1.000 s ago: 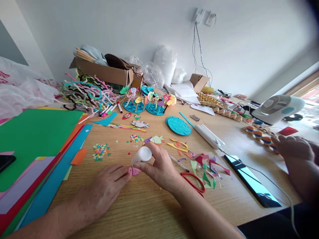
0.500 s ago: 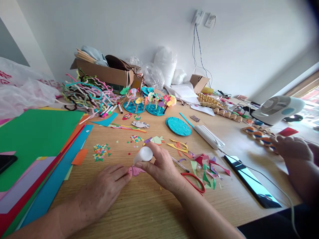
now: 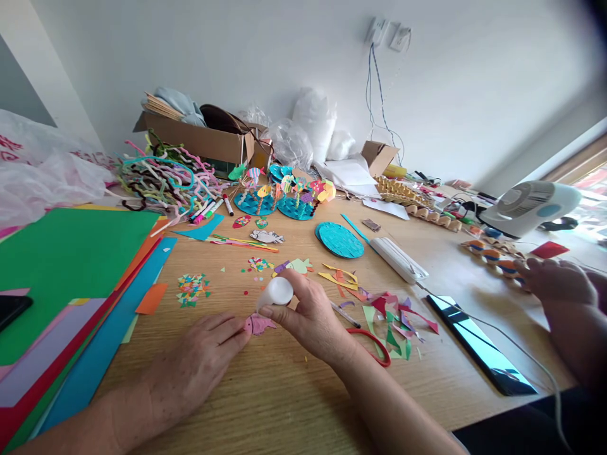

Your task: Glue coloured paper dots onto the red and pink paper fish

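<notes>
Pink paper fish (image 3: 260,325) lies on the wooden surface (image 3: 279,398), between the person's two hands. The left hand (image 3: 203,351) is laid flat, fingers straight and close together, its fingertips at the fish's head end. The right hand (image 3: 308,316) grasps a white bottle (image 3: 279,292) between thumb and fingers, tilted with its round end up and its lower end over the fish — whether that end touches the paper, I cannot tell.

Just beyond the bottle are a pale green fish (image 3: 298,265) and a purple one beside it. Two heaps of paper bits lie nearby, a larger mixed heap (image 3: 193,289) to the left and a smaller heap (image 3: 260,264) farther back. By the right wrist sit a pen (image 3: 348,315), a red handle loop (image 3: 387,355) and coloured scraps (image 3: 398,319).

Farther back rest overlapping blue discs (image 3: 340,240); coloured sheets (image 3: 80,253) are stacked at left. Over on the right — past a dark phone (image 3: 484,347) — another person's hand (image 3: 559,282) is near an orange-and-blue strip (image 3: 490,256).
</notes>
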The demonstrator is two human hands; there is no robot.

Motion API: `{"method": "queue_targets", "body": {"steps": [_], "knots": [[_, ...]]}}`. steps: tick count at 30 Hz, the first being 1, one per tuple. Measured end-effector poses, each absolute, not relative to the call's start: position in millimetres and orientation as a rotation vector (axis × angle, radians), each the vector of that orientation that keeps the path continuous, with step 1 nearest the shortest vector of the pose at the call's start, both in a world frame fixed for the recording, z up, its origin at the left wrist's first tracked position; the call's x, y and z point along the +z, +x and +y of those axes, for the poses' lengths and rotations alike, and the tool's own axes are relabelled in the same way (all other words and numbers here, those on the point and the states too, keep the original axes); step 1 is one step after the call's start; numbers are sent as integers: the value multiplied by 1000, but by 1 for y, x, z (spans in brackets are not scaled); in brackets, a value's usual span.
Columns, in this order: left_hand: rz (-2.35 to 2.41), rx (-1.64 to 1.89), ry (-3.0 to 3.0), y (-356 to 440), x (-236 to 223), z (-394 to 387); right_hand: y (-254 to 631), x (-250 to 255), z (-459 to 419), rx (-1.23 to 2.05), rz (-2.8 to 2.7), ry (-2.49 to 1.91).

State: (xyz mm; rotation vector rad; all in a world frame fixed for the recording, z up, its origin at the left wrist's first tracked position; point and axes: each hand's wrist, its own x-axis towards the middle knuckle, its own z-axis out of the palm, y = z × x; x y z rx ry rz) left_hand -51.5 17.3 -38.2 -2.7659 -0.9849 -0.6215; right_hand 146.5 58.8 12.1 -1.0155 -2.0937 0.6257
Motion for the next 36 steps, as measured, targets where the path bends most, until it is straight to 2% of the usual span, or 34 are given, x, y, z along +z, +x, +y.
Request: {"method": "queue_targets", "body": {"steps": [36], "knots": [[-1040, -677, -2830, -51, -35, 17, 151, 17, 51, 690, -2132, -1028]]}}
